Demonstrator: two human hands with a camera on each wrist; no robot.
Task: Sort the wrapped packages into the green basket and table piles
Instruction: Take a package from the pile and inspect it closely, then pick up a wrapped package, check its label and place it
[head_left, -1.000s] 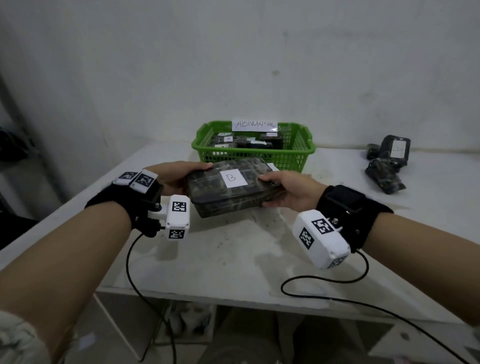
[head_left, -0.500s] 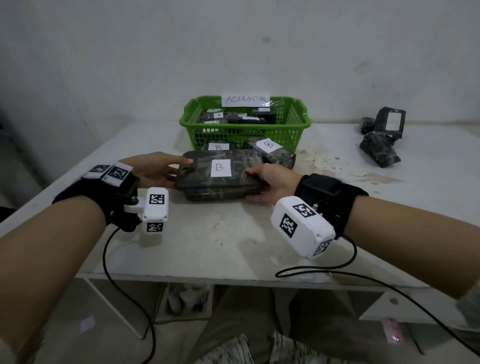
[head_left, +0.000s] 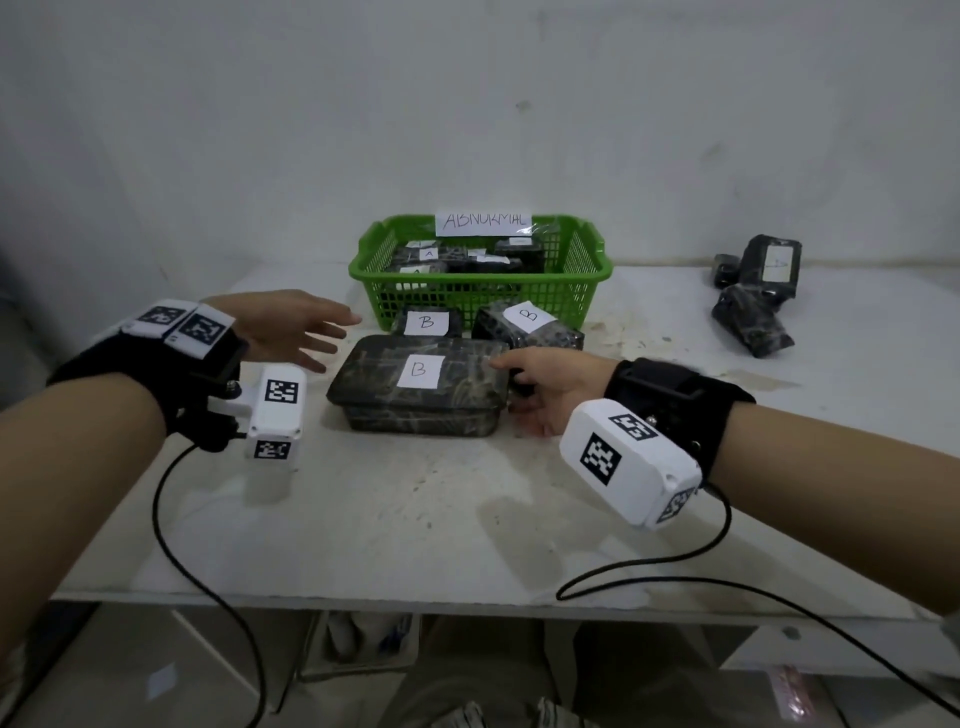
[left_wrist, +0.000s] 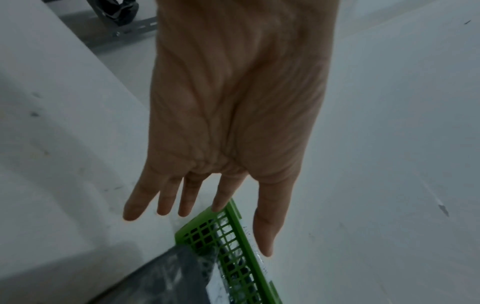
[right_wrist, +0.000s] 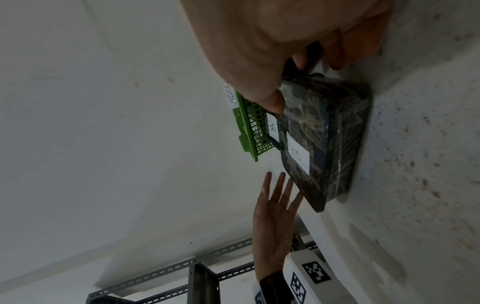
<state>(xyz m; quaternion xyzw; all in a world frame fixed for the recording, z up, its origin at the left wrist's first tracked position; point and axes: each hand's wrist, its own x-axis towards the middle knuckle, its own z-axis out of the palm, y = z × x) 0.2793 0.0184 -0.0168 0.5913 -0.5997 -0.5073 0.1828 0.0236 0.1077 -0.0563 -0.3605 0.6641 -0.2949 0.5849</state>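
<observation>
A large dark wrapped package labelled B lies flat on the white table, just in front of the green basket. My left hand hovers beside the package's left end with fingers straight and spread, touching nothing; the left wrist view shows the left hand open near the basket rim. My right hand is at the package's right end, thumb on its top edge and fingers curled at its side. The right wrist view shows this package with the thumb on its corner.
Two smaller B packages lie between the large one and the basket, which carries an "ABNORMAL" sign and holds several packages marked A. Another dark pile sits at the far right. Sensor cables trail over the table's front edge.
The large B package came down from mid-air onto the table in front of the basket. My left hand let go of it and drew off to the left; the right hand stays at its end.
</observation>
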